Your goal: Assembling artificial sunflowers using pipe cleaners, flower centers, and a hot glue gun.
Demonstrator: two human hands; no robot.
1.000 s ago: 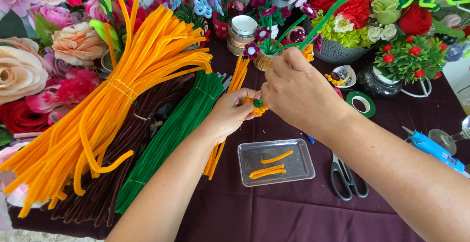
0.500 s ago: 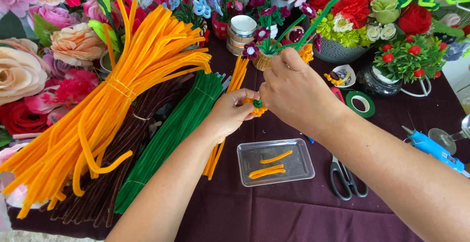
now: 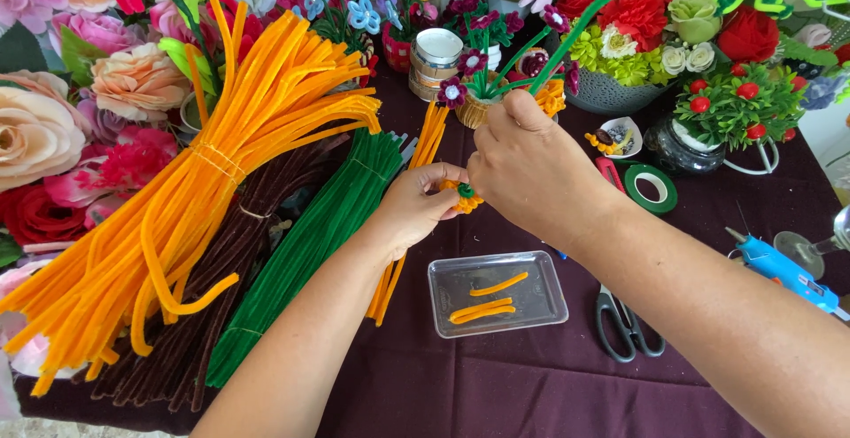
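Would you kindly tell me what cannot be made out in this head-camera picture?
- Small orange flower: mostly hidden between the left hand and right hand.
- Green stem: lower end hidden in the right hand.
- Glue gun: tip cut off by the right edge.
- Scissors: blades hidden under the right forearm.

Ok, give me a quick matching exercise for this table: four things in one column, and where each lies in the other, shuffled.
Things:
1. scissors
2. blue glue gun
3. green tape roll
4. short orange pieces

Places:
A. inside the clear tray
B. far right, near the table edge
C. on the cloth just right of the tray
D. beyond the right forearm, by the glass pot of red berries

Pairs: 1-C, 2-B, 3-D, 4-A
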